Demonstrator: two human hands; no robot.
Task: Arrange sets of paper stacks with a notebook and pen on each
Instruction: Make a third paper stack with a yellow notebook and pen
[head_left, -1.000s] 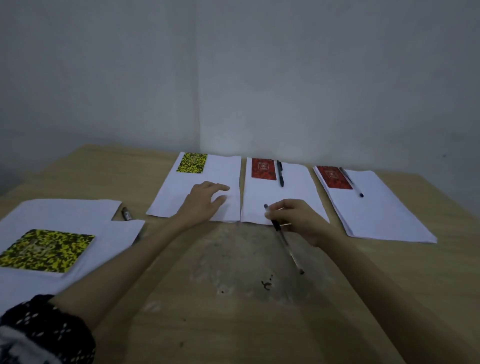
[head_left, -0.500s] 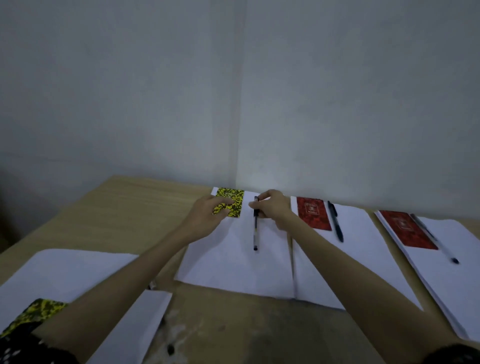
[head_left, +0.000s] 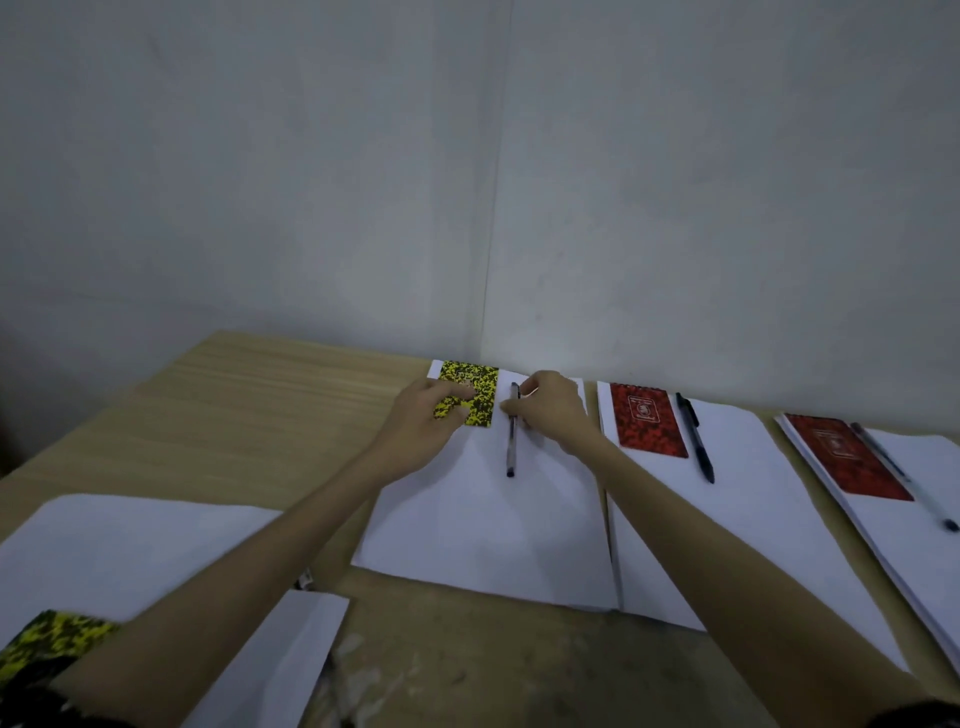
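A yellow-and-black notebook (head_left: 472, 389) lies at the far end of a white paper stack (head_left: 483, 519). My left hand (head_left: 426, 415) rests on the notebook's near left part, fingers on its cover. A pen (head_left: 511, 441) lies on the same stack just right of the notebook, pointing toward me. My right hand (head_left: 550, 410) pinches the pen's far end. Two more paper stacks (head_left: 737, 519) (head_left: 935, 499) lie to the right, each with a red notebook (head_left: 647, 421) (head_left: 841, 457) and a pen (head_left: 696, 436) (head_left: 904, 478).
On the left of the wooden table (head_left: 270, 405) lies another sheet pile (head_left: 130, 545) with a second yellow-and-black notebook (head_left: 52, 644) at the bottom edge. A small dark object (head_left: 306, 579) peeks out between the papers. Grey walls meet in a corner right behind the stacks.
My right hand carried the pen from the table's front up onto the left stack and laid it beside the yellow notebook. My left hand slid up onto that notebook. The view tilted upward.
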